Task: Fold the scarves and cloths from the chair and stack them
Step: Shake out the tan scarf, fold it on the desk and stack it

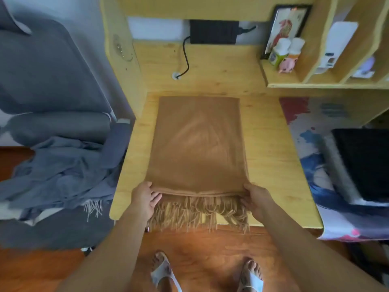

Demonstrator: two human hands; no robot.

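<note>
1. A brown scarf (197, 144) lies flat on a light wooden desk (271, 144), folded into a long rectangle that runs away from the person toward the back of the desk.
2. The scarf's near end reaches the front edge of the desk, and its tasselled fringe (197, 211) hangs over that edge above the wooden floor (202, 245).
3. The left hand (145, 199) grips the near left corner of the scarf, thumb on top of the cloth and fingers curled beneath the folded edge.
4. The right hand (255, 199) grips the near right corner in the same way, with its fingers tucked under the edge just above the fringe.
5. Both forearms reach in from the bottom of the view, and the two hands sit level with each other at the scarf's two corners.
6. To the left of the desk stands a grey padded chair (48, 70).
7. A crumpled grey scarf (61, 171) with pale tassels lies heaped on the chair's seat, well apart from the brown one.
8. On the right side of the desk lies a colourful printed mat (311, 140), and a dark laptop (366, 163) rests on it.
9. At the back of the desk a black cable (185, 57) runs down into a hole in the desktop.
10. A shelf (280, 81) at the back right holds two small bottles (286, 51) and a framed picture (284, 26).
11. The person's feet, in pale sandals (166, 275), stand on the floor below the desk edge.
</note>
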